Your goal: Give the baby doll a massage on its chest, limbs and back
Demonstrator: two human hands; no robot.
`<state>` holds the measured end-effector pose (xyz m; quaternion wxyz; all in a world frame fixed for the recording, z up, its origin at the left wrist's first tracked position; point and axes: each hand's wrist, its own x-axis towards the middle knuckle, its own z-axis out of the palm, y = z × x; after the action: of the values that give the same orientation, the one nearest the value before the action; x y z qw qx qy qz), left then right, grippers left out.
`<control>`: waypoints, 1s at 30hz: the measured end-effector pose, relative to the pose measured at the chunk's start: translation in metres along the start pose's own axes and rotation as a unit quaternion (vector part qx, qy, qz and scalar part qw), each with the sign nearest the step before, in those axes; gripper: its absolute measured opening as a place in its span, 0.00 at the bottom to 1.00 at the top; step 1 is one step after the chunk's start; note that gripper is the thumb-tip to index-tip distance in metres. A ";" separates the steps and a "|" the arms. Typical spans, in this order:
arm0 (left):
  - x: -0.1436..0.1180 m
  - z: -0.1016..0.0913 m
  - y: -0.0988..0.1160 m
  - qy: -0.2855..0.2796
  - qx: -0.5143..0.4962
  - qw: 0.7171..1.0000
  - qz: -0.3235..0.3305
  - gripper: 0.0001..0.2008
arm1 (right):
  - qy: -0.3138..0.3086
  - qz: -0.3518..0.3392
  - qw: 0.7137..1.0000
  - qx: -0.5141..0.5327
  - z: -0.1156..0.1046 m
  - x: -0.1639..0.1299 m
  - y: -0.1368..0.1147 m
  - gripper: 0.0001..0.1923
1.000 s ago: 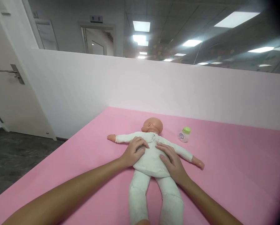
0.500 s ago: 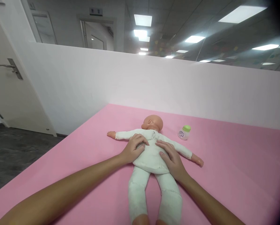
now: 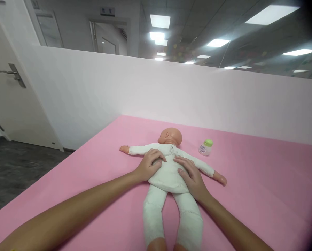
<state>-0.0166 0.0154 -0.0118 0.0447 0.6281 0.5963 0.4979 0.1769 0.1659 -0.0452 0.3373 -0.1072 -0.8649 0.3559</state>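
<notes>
A baby doll [image 3: 169, 174] in a white suit lies on its back on the pink mat [image 3: 263, 181], arms spread, bare head turned to the left. My left hand [image 3: 148, 166] rests flat on the left side of its torso, fingers curved over the chest. My right hand [image 3: 191, 177] lies on the right side of the torso, fingers pointing toward the chest. Both palms press on the doll without lifting it. A small white bottle with a green cap [image 3: 205, 147] stands on the mat just right of the doll's head.
A white partition wall [image 3: 171, 94] runs along the far edge of the mat. A white door [image 3: 9, 83] with a metal handle stands at the left over dark floor [image 3: 12, 167]. The mat's left edge drops off toward that floor.
The view has tilted down slightly, so the doll's feet show at the bottom edge. My hands stay in place on the doll's torso.
</notes>
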 end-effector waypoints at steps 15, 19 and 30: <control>0.000 0.000 0.000 -0.004 0.005 1.000 -0.003 0.11 | 0.004 -0.007 1.000 -0.006 0.000 0.000 -0.001 0.18; 0.000 0.000 0.000 -0.002 0.002 1.000 -0.001 0.11 | 0.002 -0.006 1.000 -0.006 0.000 0.000 0.000 0.18; 0.000 0.000 -0.001 -0.003 0.003 1.000 0.003 0.11 | 0.004 0.000 1.000 0.000 -0.001 0.000 -0.004 0.19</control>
<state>-0.0173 0.0161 -0.0128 0.0431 0.6313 0.5958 0.4946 0.1777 0.1640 -0.0420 0.3408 -0.1081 -0.8637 0.3554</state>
